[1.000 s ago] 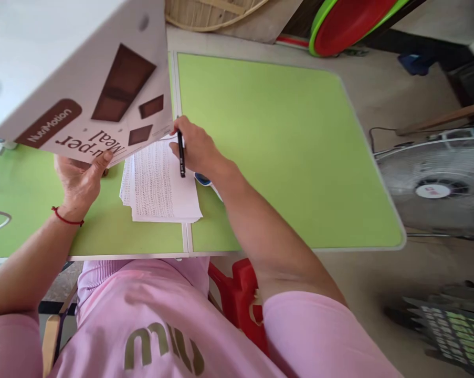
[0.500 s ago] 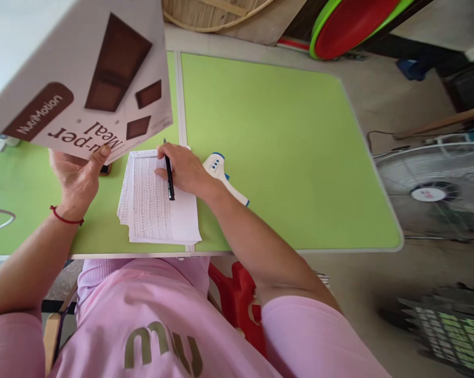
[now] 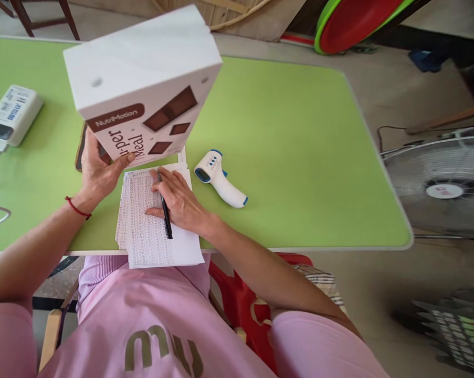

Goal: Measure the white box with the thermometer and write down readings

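Observation:
My left hand (image 3: 101, 165) grips the lower end of a white box (image 3: 142, 58) printed with brown bars and "NutriMotion", holding it tilted above the green table. My right hand (image 3: 177, 199) rests on a stack of handwritten paper sheets (image 3: 150, 236), with a black pen (image 3: 166, 212) held between its fingers. The sheets' near edge sticks out past the table edge. To the right of that hand lies a white and blue infrared thermometer (image 3: 223, 181). Partly hidden behind the box and my left hand is a dark flat object with a brown edge (image 3: 79, 149).
A white power bank (image 3: 14, 115) with a cable stands at the left on the green table (image 3: 299, 157). A standing fan (image 3: 443, 184) is beyond the right edge. A red plastic stool (image 3: 244, 304) stands below the near edge.
My left hand has swung the box rightward and turned it, so its white side shows. My right hand and the sheets have slid toward me. The thermometer is now fully uncovered.

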`<move>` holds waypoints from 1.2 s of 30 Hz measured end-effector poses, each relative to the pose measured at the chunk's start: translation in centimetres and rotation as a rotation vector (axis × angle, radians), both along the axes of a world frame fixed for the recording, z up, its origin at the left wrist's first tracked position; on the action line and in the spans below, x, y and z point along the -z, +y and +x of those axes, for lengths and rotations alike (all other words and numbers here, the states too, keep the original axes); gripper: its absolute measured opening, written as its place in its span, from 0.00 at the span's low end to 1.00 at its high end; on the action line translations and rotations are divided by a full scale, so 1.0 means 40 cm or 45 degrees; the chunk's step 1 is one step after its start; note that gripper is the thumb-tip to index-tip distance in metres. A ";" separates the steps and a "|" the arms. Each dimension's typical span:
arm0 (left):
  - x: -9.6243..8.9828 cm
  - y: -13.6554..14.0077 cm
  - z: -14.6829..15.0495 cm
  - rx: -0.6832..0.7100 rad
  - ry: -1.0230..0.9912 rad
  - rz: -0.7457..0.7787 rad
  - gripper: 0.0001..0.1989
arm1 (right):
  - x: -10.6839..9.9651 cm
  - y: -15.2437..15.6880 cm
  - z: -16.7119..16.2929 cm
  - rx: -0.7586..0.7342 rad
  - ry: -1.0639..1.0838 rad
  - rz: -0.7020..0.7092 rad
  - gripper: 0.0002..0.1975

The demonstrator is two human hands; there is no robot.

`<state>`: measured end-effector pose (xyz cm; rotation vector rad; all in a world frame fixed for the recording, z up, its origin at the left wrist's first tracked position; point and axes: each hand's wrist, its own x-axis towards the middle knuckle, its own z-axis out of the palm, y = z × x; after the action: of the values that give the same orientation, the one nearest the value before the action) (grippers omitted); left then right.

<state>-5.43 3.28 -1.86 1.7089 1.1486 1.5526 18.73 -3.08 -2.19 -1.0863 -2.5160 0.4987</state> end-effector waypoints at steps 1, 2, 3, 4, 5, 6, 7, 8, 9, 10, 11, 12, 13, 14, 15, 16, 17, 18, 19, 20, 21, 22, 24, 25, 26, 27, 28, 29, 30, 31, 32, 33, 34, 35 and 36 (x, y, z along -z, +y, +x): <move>-0.006 0.006 0.007 0.039 0.017 -0.024 0.43 | 0.002 -0.004 -0.003 0.002 -0.003 0.002 0.20; -0.012 0.013 0.015 0.075 0.034 -0.049 0.44 | 0.002 -0.008 -0.005 0.003 -0.002 0.005 0.21; -0.017 0.020 0.023 0.108 0.051 -0.074 0.44 | 0.000 -0.012 -0.006 0.003 0.003 0.015 0.21; -0.020 0.027 0.032 0.133 0.070 -0.098 0.45 | -0.005 -0.016 -0.006 0.006 0.010 0.038 0.20; -0.021 0.034 0.040 0.151 0.088 -0.118 0.45 | -0.013 -0.022 -0.004 0.020 0.016 0.078 0.17; -0.020 0.040 0.049 0.164 0.103 -0.133 0.45 | -0.023 -0.028 0.001 0.053 0.015 0.133 0.13; -0.017 0.046 0.057 0.173 0.108 -0.141 0.45 | -0.035 -0.036 0.007 0.105 0.001 0.199 0.09; -0.012 0.050 0.064 0.183 0.104 -0.142 0.45 | -0.046 -0.045 0.016 0.175 -0.027 0.266 0.06; -0.006 0.053 0.069 0.195 0.097 -0.141 0.44 | -0.055 -0.056 0.026 0.259 -0.070 0.322 0.07; 0.001 0.055 0.072 0.206 0.091 -0.138 0.44 | -0.063 -0.066 0.036 0.339 -0.127 0.355 0.09; 0.008 0.056 0.073 0.212 0.090 -0.138 0.44 | -0.068 -0.077 0.045 0.402 -0.190 0.361 0.10; 0.015 0.058 0.072 0.209 0.097 -0.142 0.43 | -0.070 -0.088 0.053 0.443 -0.250 0.345 0.11; 0.022 0.059 0.070 0.202 0.111 -0.147 0.42 | -0.070 -0.097 0.059 0.469 -0.303 0.319 0.11; 0.028 0.061 0.066 0.194 0.128 -0.148 0.42 | -0.068 -0.106 0.062 0.484 -0.348 0.292 0.11; 0.035 0.063 0.061 0.188 0.141 -0.146 0.42 | -0.064 -0.114 0.062 0.489 -0.382 0.274 0.11; 0.041 0.065 0.056 0.188 0.154 -0.140 0.42 | -0.061 -0.121 0.060 0.489 -0.405 0.269 0.11; 0.047 0.067 0.051 0.192 0.168 -0.133 0.43 | -0.059 -0.127 0.056 0.486 -0.418 0.275 0.11; 0.052 0.069 0.047 0.196 0.181 -0.127 0.44 | -0.057 -0.132 0.051 0.478 -0.422 0.289 0.12; 0.057 0.070 0.043 0.198 0.195 -0.122 0.45 | -0.057 -0.136 0.047 0.464 -0.417 0.304 0.13; 0.062 0.071 0.040 0.198 0.215 -0.114 0.46 | -0.058 -0.139 0.045 0.447 -0.401 0.318 0.13; 0.066 0.071 0.038 0.197 0.241 -0.102 0.47 | -0.060 -0.141 0.045 0.432 -0.377 0.328 0.14; 0.068 0.070 0.036 0.194 0.269 -0.083 0.48 | -0.064 -0.142 0.049 0.418 -0.347 0.334 0.15; 0.070 0.067 0.034 0.195 0.326 -0.040 0.50 | -0.073 -0.138 0.067 0.415 -0.257 0.342 0.15; 0.070 0.066 0.034 0.201 0.352 -0.023 0.50 | -0.078 -0.133 0.081 0.440 -0.199 0.350 0.15; 0.070 0.065 0.034 0.209 0.370 -0.013 0.50 | -0.082 -0.126 0.099 0.488 -0.142 0.362 0.14; 0.069 0.064 0.035 0.219 0.379 -0.007 0.50 | -0.085 -0.117 0.119 0.556 -0.091 0.382 0.12; 0.069 0.064 0.036 0.229 0.380 -0.005 0.49 | -0.085 -0.107 0.142 0.635 -0.056 0.408 0.11; 0.069 0.064 0.038 0.236 0.371 -0.006 0.49 | -0.083 -0.095 0.166 0.713 -0.044 0.436 0.11; 0.069 0.064 0.039 0.240 0.356 -0.013 0.49 | -0.078 -0.083 0.190 0.772 -0.042 0.468 0.11; 0.069 0.064 0.041 0.241 0.336 -0.026 0.51 | -0.070 -0.071 0.213 0.816 -0.051 0.485 0.12; 0.070 0.065 0.042 0.243 0.316 -0.046 0.52 | -0.059 -0.060 0.234 0.841 -0.060 0.489 0.16; 0.071 0.065 0.042 0.245 0.297 -0.069 0.54 | -0.045 -0.050 0.252 0.854 -0.075 0.472 0.21; 0.072 0.066 0.042 0.246 0.282 -0.090 0.55 | -0.030 -0.042 0.266 0.866 -0.098 0.430 0.26; 0.073 0.067 0.042 0.246 0.273 -0.106 0.56 | -0.015 -0.035 0.276 0.876 -0.128 0.371 0.30; 0.074 0.068 0.042 0.244 0.268 -0.115 0.57 | 0.000 -0.029 0.280 0.889 -0.160 0.297 0.33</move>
<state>-3.77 6.01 -4.83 1.8947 1.1003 1.2111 29.93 -4.25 -2.17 -1.8071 -2.0188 -0.0590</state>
